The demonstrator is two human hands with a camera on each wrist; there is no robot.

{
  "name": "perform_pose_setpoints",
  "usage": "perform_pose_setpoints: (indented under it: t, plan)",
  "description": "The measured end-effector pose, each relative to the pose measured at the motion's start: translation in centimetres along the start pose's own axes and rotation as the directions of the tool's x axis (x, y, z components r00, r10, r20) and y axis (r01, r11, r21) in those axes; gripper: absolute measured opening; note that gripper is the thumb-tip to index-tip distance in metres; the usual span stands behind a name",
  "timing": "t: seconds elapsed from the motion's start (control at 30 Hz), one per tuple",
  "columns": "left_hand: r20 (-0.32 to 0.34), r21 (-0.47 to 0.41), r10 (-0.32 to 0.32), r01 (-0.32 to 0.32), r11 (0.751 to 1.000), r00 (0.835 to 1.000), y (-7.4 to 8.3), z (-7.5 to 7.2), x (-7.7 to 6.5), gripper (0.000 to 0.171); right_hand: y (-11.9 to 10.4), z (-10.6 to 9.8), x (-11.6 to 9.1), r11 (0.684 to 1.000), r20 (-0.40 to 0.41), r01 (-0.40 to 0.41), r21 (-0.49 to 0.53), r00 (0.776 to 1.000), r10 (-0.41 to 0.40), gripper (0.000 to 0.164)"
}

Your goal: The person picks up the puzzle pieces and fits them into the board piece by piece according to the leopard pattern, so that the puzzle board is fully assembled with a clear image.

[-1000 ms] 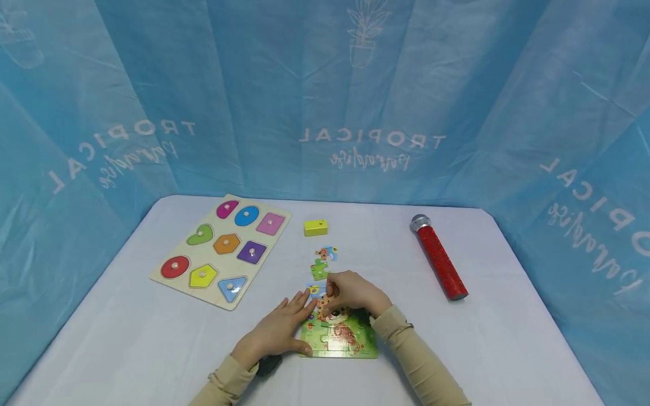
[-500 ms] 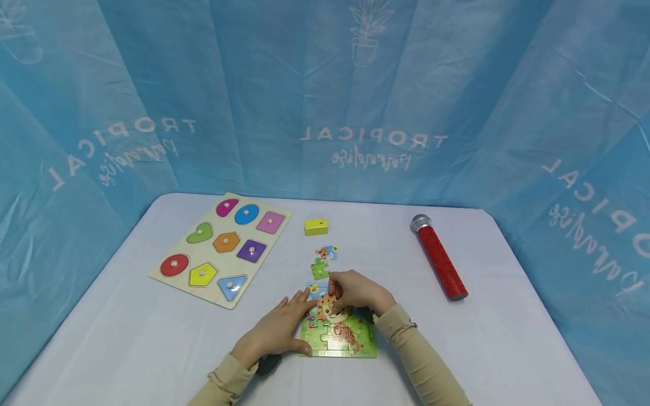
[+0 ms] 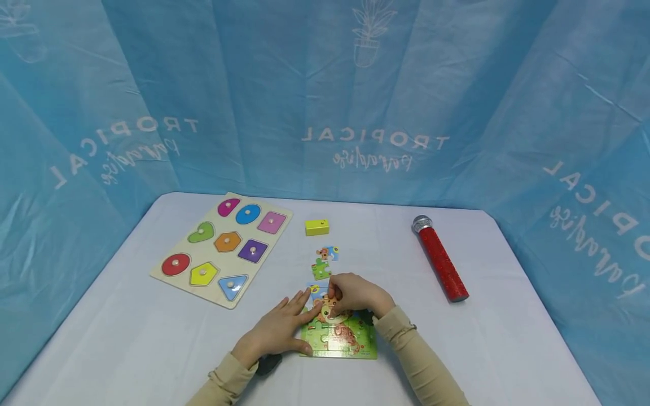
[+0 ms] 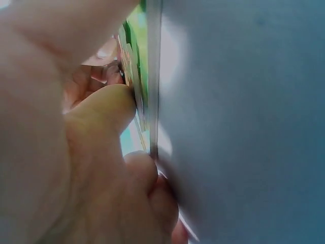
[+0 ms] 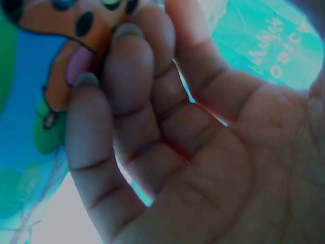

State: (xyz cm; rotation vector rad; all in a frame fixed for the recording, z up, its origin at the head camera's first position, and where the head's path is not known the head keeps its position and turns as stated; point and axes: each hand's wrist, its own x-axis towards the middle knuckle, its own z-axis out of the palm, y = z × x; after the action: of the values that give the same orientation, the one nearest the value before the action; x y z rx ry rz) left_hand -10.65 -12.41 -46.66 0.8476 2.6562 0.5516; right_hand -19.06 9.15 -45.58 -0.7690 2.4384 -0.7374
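Note:
A jigsaw puzzle (image 3: 350, 341) with a spotted cartoon animal on green lies in front of the person in the head view. The left hand (image 3: 279, 327) rests on its left side, fingers spread, thumb at the lower left corner. In the left wrist view, this hand's fingers (image 4: 109, 107) lie along the board's edge. Over the puzzle's upper part, the right hand (image 3: 358, 293) pinches a puzzle piece (image 3: 326, 304) with curled thumb and forefinger. Its fingers (image 5: 127, 76) touch the spotted picture in the right wrist view; the piece's outline is partly hidden.
Two loose puzzle pieces, one green (image 3: 321, 269) and one blue and orange (image 3: 329, 253), lie beyond the puzzle. Behind them is a yellow block (image 3: 317, 227). A shape board (image 3: 213, 260) lies left, a red microphone (image 3: 442, 262) right. Blue curtains (image 3: 376, 101) surround the white table (image 3: 508, 338).
The right hand has shifted slightly to the right over the puzzle's upper part. The left forefinger has moved slightly on the puzzle, while the rest of that hand stays in place.

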Motion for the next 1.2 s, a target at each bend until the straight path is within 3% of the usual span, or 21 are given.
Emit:
perform_pose_setpoints:
  t: [0.27, 0.67, 0.8, 0.93, 1.0, 1.07, 1.2]
  plan:
    - [0.004, 0.003, -0.001, 0.001, 1.0, 1.0, -0.2, 0.2, 0.0, 0.096, -0.6, 0.4, 0.3, 0.994, -0.047, -0.062, -0.091, 0.997, 0.058, 0.029]
    - [-0.011, -0.003, 0.042, -0.042, 0.999, 0.999, -0.4, -0.1, 0.1, 0.081, -1.2, 0.8, 0.2, 0.972, -0.073, -0.096, -0.213, 0.994, 0.082, 0.031]
    - [-0.023, 0.004, 0.058, -0.058, 0.998, 0.998, -0.5, 0.1, 0.1, 0.08, -0.7, 0.7, 0.1, 0.981, -0.056, -0.06, -0.183, 0.997, 0.051, 0.029]
    - [-0.001, 0.002, 0.04, -0.04, 0.999, 0.999, -0.4, 0.2, 0.3, 0.081, 0.4, -0.3, 0.1, 0.999, -0.018, -0.02, -0.027, 1.0, 0.02, 0.017]
    - [0.012, 0.0, 0.023, -0.023, 1.0, 1.0, -0.3, 0.3, 0.3, 0.082, 1.0, -0.9, 0.5, 0.999, -0.058, -0.023, 0.041, 0.998, 0.025, 0.012]
    - [0.015, -0.004, 0.008, -0.008, 1.0, 1.0, -0.3, 0.4, 0.3, 0.085, 1.5, -1.5, 1.4, 0.996, -0.151, -0.041, 0.083, 0.987, 0.053, 0.01]
    - [0.001, -0.028, 0.002, -0.002, 1.0, 1.0, -0.2, 0.5, 0.2, 0.096, 2.3, -2.4, 3.7, 0.994, -0.344, -0.088, 0.062, 0.933, 0.105, 0.023]
